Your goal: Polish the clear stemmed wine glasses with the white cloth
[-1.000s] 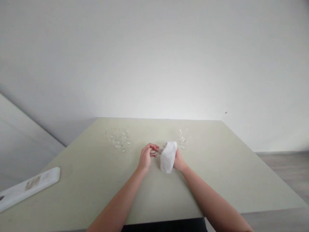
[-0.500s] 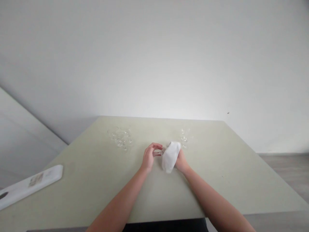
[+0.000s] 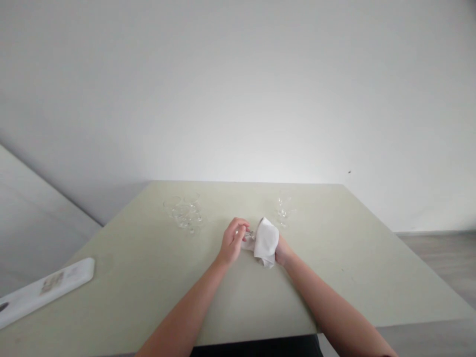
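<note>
head view: both bare forearms reach in from the near edge of the pale green desk and meet around its middle, a little toward the far edge. the left hand is curled, fingertips and thumb pinched on the end of a small clear glass that shows in the gap between the two hands; only a short glinting part of it is visible, so its exact shape cannot be told. the right hand is closed under a white cloth, which is bunched over its fingers and covers the other end of the glass, so the glass sits crosswise between the two grips, lifted just off the desk top. near the far edge to the left stands a cluster of clear glasses, well apart from the hands. a single clear stemmed glass stands just beyond the cloth. a flat white board lies at the left edge.
</note>
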`<state>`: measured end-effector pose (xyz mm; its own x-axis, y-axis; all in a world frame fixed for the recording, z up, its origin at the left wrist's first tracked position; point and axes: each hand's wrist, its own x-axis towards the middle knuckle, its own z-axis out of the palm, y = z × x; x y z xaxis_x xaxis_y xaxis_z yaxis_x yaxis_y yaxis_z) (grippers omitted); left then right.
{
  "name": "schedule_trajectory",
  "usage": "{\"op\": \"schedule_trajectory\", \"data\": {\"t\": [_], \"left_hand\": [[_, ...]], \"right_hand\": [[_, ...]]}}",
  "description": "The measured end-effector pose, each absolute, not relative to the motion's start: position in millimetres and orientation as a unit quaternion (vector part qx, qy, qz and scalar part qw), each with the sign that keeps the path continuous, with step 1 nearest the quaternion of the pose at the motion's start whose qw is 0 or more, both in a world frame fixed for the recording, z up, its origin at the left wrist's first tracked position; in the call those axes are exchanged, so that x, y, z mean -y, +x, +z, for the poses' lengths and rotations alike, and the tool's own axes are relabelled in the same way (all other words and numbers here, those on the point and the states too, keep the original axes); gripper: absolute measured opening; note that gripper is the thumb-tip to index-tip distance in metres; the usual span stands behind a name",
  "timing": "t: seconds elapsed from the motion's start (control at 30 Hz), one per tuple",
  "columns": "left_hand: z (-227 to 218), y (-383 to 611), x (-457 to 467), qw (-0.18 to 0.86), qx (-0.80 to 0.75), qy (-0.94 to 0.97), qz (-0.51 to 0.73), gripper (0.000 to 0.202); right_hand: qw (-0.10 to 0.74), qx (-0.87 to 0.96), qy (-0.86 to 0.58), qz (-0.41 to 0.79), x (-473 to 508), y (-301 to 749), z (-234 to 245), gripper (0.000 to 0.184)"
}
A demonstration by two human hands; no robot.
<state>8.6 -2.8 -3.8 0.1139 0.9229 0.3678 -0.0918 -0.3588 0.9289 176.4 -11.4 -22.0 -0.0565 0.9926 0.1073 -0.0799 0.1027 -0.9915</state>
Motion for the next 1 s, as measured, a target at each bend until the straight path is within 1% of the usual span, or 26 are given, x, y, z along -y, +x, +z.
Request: {"op": "schedule_trajectory", "data": {"t": [0.1, 0.13, 0.2, 0.27, 0.37, 0.47, 0.53, 0.63, 0.73, 0.8, 0.93, 1.0], "left_hand": [[-13, 13, -6, 0.505, -0.419, 0.496, 0.569, 0.036], [-16, 14, -9, 0.538, -0.437, 0.457, 0.558, 0.038], [-21, 15, -13, 0.593, -0.454, 0.404, 0.528, 0.041], [-22, 15, -13, 0.612, -0.449, 0.396, 0.517, 0.044], [-18, 13, -8, 0.568, -0.405, 0.466, 0.544, 0.041], [-13, 10, -3, 0.495, -0.361, 0.542, 0.575, 0.036], [-13, 10, -2, 0.476, -0.363, 0.542, 0.590, 0.036], [-18, 15, -8, 0.503, -0.408, 0.481, 0.591, 0.040], [-24, 19, -16, 0.544, -0.463, 0.420, 0.559, 0.042], [-25, 19, -17, 0.548, -0.471, 0.422, 0.547, 0.042], [-19, 15, -11, 0.516, -0.409, 0.500, 0.562, 0.038], [-16, 14, -6, 0.495, -0.379, 0.528, 0.576, 0.035]], "right_hand": [[0.534, 0.563, -0.420, 0.471, 11, 176, -19, 0.029], [0.535, 0.589, -0.413, 0.443, 11, 176, -17, 0.029], [0.538, 0.619, -0.408, 0.402, 11, 176, -15, 0.036], [0.540, 0.611, -0.413, 0.406, 11, 177, -14, 0.035], [0.537, 0.567, -0.421, 0.462, 12, 178, -15, 0.024], [0.524, 0.519, -0.425, 0.525, 13, 179, -17, 0.030], [0.520, 0.522, -0.421, 0.529, 13, 179, -17, 0.032], [0.528, 0.579, -0.414, 0.463, 13, 179, -17, 0.026], [0.540, 0.633, -0.416, 0.367, 12, 178, -18, 0.035], [0.550, 0.629, -0.415, 0.360, 12, 178, -19, 0.036], [0.555, 0.559, -0.396, 0.472, 10, 179, -17, 0.012], [0.555, 0.524, -0.393, 0.513, 10, 179, -15, 0.009]]}}
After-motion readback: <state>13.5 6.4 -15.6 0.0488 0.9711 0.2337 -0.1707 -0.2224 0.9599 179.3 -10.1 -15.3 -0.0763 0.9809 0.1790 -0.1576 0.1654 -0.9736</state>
